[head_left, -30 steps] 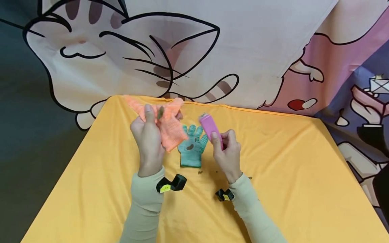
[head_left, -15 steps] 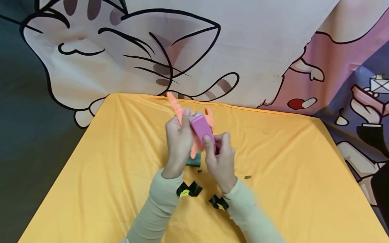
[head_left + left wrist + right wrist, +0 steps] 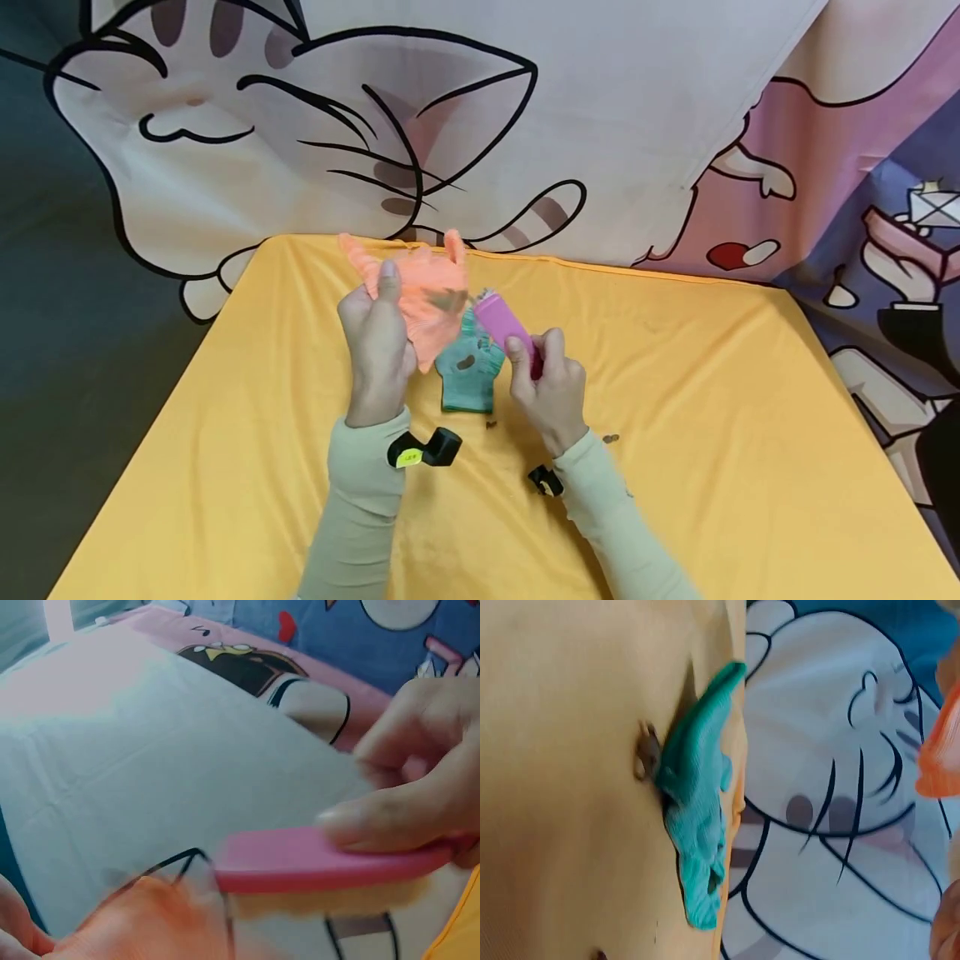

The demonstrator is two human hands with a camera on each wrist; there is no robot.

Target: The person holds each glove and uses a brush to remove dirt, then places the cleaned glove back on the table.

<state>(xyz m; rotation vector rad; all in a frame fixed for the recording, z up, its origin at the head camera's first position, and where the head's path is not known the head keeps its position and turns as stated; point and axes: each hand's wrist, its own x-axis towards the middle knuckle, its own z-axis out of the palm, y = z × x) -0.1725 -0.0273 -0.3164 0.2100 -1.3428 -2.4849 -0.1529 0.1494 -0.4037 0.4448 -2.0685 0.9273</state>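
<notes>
My left hand [image 3: 375, 346] holds up an orange knit glove [image 3: 429, 321], thumb on its front. The glove has a dark brown-green smear on its face and its fingers point up. In my right hand [image 3: 553, 387] is a pink brush [image 3: 501, 321], gripped by its lower end, its top close to the glove's right edge. The left wrist view shows its pale bristles [image 3: 330, 901] beside the blurred orange fabric. Behind and below the brush, a green glove [image 3: 467, 392] with brown stains lies on the yellow cloth, its fingers partly covered.
The yellow cloth [image 3: 300, 467] covers the table. Small brown bits lie on it: one crumb [image 3: 491, 425] below the green glove and another clump [image 3: 611, 438] right of my right wrist. A cat-print curtain [image 3: 637, 108] hangs behind the table.
Half a second ago the hands were together, the brush overlapping the orange glove. Since then my left hand has moved left with the glove, and more of the green glove shows.
</notes>
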